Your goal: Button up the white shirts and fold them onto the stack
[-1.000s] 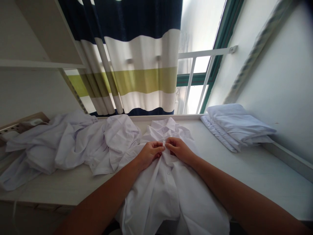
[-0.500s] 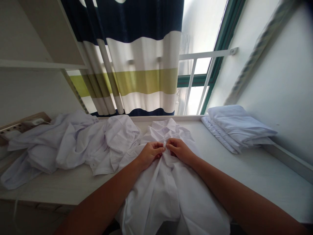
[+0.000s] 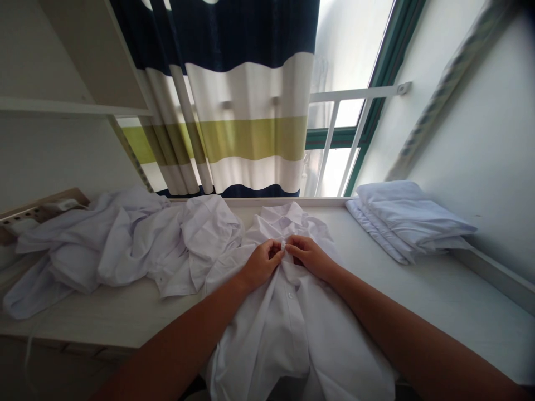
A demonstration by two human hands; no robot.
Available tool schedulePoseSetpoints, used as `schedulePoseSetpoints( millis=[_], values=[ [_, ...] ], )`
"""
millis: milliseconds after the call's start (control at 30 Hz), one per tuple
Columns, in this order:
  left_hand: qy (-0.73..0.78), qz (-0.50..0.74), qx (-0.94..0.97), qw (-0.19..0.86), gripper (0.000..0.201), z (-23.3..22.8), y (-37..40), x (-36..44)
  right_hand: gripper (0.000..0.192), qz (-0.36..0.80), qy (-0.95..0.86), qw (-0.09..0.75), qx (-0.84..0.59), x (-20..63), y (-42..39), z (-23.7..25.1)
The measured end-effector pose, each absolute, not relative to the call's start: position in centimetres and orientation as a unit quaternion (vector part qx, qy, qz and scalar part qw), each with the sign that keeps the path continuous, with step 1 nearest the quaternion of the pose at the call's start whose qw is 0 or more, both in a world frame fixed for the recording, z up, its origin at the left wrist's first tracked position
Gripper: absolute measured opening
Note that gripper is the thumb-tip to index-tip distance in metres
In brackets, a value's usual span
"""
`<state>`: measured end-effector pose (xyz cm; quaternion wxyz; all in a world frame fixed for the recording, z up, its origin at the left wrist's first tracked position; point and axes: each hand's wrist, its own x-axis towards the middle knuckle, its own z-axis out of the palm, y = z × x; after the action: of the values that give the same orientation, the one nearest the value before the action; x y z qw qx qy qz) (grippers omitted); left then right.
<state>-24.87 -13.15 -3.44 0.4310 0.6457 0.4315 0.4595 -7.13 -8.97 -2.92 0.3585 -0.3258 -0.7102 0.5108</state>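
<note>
White shirt (image 3: 267, 328) lies lengthwise before the person, collar (image 3: 292, 211) farthest away, its placket (image 3: 298, 328) running nearer from between left hand (image 3: 264, 263) and right hand (image 3: 310, 257), equally close, each with fingertips pinched together on the cloth below the collar.

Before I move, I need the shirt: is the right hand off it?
No, the right hand pinches the shirt beside the left hand.
</note>
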Motion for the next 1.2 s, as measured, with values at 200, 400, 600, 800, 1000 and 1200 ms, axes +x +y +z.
schedulePoseSetpoints(
  millis=[200,400,600,800,1000,1200],
  values=[
    [0.431,0.46,0.653,0.42,0.026,-3.8,-13.0,-24.9,0.027,0.516,-0.706,0.363,-0.324,-7.3,-8.9,-3.1],
    [0.428,0.458,0.656,0.421,0.025,-4.1,-12.9,-25.0,0.028,0.523,-0.705,0.364,-0.311,-7.3,-8.8,-3.3],
    [0.425,0.451,0.658,0.429,0.026,-4.5,-12.7,-25.2,0.026,0.513,-0.712,0.358,-0.318,-7.2,-9.0,-3.2],
    [0.414,0.458,0.637,0.461,0.028,-4.3,-12.6,-25.2,0.025,0.514,-0.711,0.356,-0.323,-7.2,-9.1,-2.9],
    [0.412,0.461,0.605,0.502,0.031,-3.9,-12.7,-25.1,0.027,0.506,-0.715,0.355,-0.327,-7.1,-9.2,-2.7],
    [0.412,0.461,0.604,0.502,0.03,-4.0,-12.7,-25.1,0.026,0.51,-0.712,0.355,-0.326,-7.1,-9.1,-2.6]
  ],
)
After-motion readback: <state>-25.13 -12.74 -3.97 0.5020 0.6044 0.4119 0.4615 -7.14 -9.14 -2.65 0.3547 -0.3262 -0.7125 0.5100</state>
